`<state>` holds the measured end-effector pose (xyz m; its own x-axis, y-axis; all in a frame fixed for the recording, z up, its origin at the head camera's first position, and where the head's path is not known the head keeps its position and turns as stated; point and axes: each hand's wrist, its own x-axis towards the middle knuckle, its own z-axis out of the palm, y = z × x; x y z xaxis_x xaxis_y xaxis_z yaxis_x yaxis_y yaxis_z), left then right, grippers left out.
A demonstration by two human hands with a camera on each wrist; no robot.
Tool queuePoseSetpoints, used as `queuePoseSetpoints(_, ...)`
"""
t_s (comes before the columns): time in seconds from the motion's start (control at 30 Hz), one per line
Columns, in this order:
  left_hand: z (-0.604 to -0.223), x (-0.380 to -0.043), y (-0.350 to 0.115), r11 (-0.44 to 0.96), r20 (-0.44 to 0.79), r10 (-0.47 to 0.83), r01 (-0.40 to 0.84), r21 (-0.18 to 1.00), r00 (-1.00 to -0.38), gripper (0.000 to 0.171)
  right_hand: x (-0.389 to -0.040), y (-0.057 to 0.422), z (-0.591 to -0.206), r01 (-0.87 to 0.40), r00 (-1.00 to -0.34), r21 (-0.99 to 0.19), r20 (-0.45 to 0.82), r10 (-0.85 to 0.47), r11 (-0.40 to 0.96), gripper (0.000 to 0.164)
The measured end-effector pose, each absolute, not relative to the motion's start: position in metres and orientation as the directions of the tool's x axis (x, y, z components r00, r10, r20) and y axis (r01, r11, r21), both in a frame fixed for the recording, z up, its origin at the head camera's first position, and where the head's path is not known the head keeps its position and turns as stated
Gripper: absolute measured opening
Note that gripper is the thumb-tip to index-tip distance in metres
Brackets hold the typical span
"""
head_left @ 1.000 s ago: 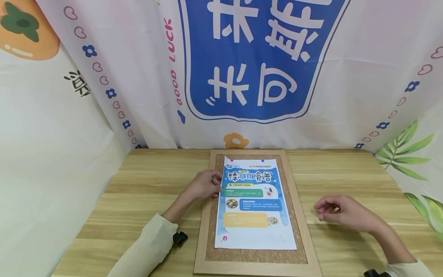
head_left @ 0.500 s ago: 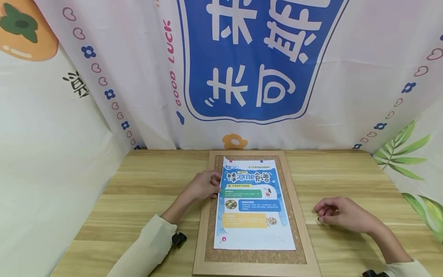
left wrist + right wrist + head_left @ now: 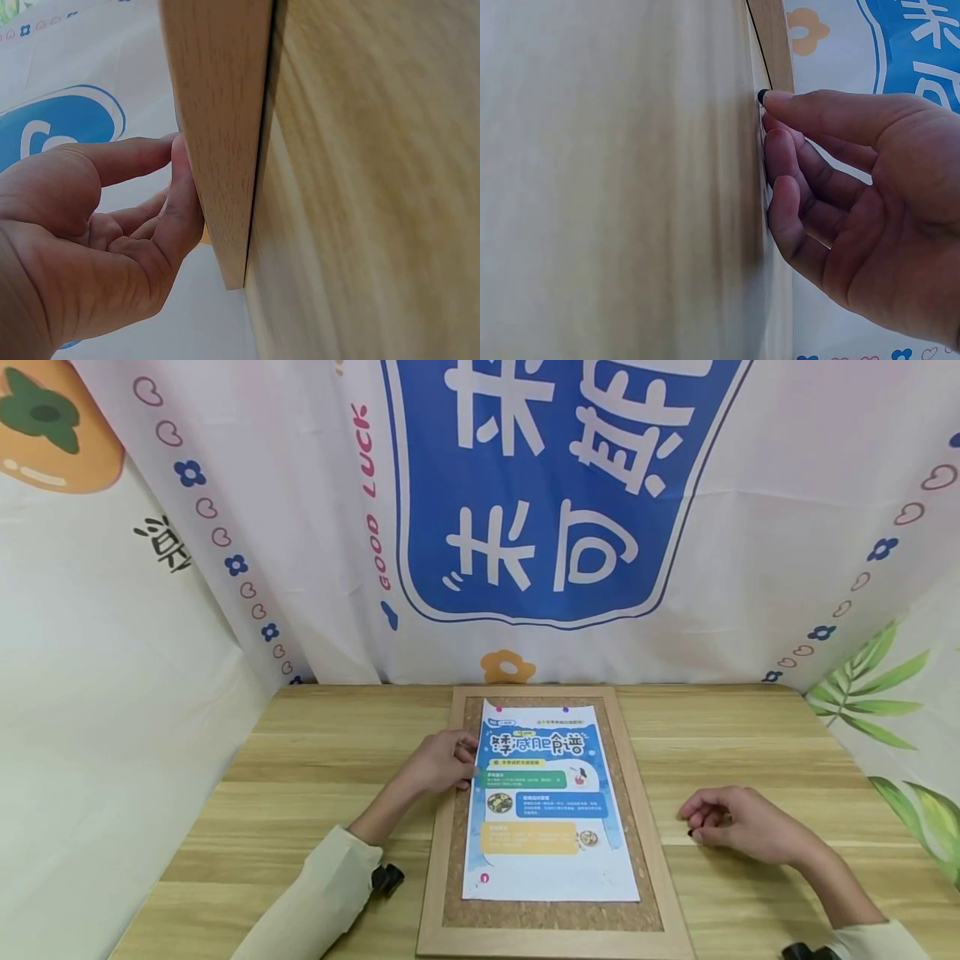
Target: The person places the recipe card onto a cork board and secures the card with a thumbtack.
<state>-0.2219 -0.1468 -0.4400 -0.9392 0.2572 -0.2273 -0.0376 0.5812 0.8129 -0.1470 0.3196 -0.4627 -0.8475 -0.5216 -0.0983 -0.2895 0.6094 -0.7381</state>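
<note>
A printed paper poster (image 3: 551, 881) in blue, green and yellow lies on a wood-framed corkboard (image 3: 555, 941). Pink and purple pins (image 3: 566, 709) show at its top, and a pink one near the lower left corner. My left hand (image 3: 442, 760) rests at the board's left side, bent fingertips on the frame by the poster's edge. Its fingertips (image 3: 176, 146) are partly hidden behind the frame in the left wrist view. Right of the board, my right hand (image 3: 750, 827) hovers low, pinching a small black pushpin (image 3: 762, 96) at the thumb tip; fingers are curled.
The board lies flat on a wood-grain table (image 3: 330, 735). A printed white curtain (image 3: 315, 485) with a blue badge hangs right behind the table's far edge. White cloths with fruit and leaf prints flank both sides.
</note>
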Motion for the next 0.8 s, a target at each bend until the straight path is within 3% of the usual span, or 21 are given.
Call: queuePoseSetpoints(0.8, -0.439, -0.2219, -0.146, 0.581, -0.236, 0.252, -0.048, 0.813, -0.938, 0.04, -0.1485, 0.3191, -0.4648, -0.306, -0.844, -0.739, -0.081, -0.53, 0.6, 0.006)
